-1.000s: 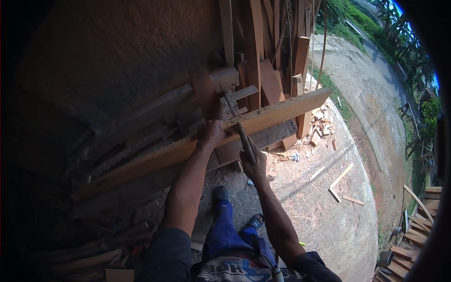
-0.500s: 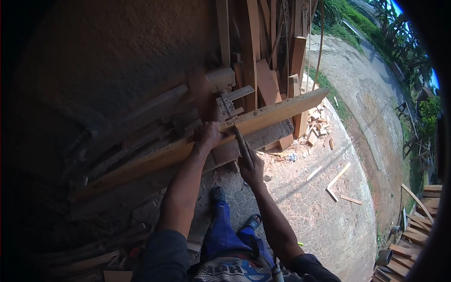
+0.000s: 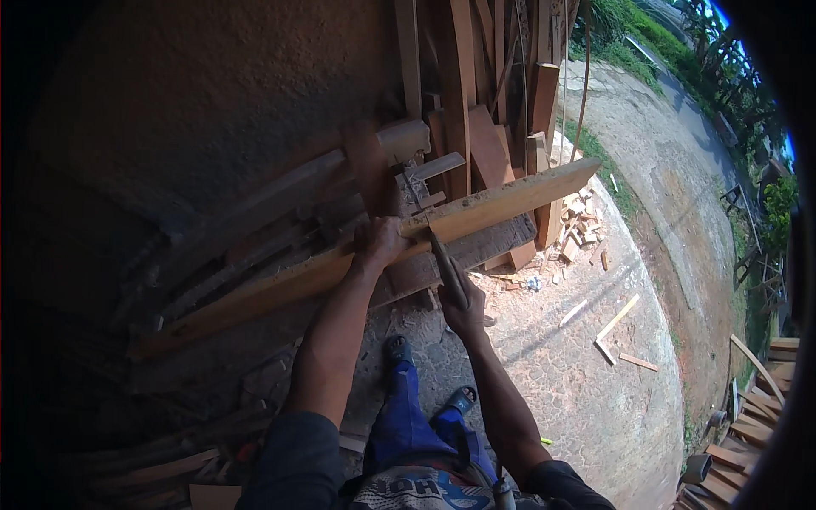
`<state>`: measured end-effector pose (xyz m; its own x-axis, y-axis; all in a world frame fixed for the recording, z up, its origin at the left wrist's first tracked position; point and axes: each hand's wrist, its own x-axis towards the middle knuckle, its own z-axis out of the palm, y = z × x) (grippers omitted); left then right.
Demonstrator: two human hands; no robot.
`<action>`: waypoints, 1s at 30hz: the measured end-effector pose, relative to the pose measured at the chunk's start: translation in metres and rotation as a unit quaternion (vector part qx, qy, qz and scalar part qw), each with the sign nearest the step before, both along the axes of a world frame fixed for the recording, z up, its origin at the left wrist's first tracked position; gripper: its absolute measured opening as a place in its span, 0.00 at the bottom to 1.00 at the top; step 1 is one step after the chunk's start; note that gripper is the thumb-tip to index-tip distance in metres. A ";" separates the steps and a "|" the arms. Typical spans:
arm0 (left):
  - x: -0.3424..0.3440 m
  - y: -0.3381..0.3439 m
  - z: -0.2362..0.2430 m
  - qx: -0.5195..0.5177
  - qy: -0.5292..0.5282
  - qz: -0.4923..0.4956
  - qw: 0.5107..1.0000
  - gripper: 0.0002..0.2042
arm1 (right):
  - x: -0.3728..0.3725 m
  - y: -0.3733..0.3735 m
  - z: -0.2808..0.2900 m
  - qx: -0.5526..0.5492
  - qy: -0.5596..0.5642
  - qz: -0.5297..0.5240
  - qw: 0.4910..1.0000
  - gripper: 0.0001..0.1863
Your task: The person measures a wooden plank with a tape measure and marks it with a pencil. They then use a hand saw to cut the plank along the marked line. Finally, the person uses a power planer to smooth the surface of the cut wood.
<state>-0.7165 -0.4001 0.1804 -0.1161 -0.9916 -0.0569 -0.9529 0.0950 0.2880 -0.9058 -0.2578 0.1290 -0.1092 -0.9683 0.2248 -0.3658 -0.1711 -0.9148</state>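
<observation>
A long, pale wooden plank [image 3: 493, 209] lies on edge, slanting from the lower left to the upper right across a rough wooden bench [image 3: 501, 240]. My left hand [image 3: 380, 243] is closed over the plank's upper edge, just left of the cut. In my right hand [image 3: 465, 308], on the near side, is the grip of a handsaw [image 3: 445, 262]. Its narrow blade crosses the plank's top edge and points away from me. How deep the teeth sit in the wood cannot be made out.
Several boards [image 3: 459, 93] lean upright against the rough wall [image 3: 212, 85] beyond the bench. Offcuts [image 3: 580, 229] and sawdust lie on the concrete floor [image 3: 544, 382] to the right. Thin sticks [image 3: 616, 330] lie nearby, and a stack of lumber [image 3: 735, 463] sits at the far lower right.
My right hand and the saw have drawn slightly back toward me and to the right. My left hand keeps its hold on the plank, and the whole view has shifted a little.
</observation>
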 end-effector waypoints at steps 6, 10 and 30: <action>0.030 -0.005 -0.007 0.009 0.000 0.014 1.000 0.24 | -0.035 0.154 0.003 0.014 0.077 0.022 0.997 0.32; 0.035 -0.003 0.003 0.044 -0.003 0.024 0.999 0.23 | -0.055 0.237 0.036 0.063 0.118 0.038 0.990 0.31; 0.009 0.000 0.001 0.002 -0.014 -0.006 1.000 0.25 | -0.010 0.054 -0.010 0.003 0.020 -0.005 1.000 0.30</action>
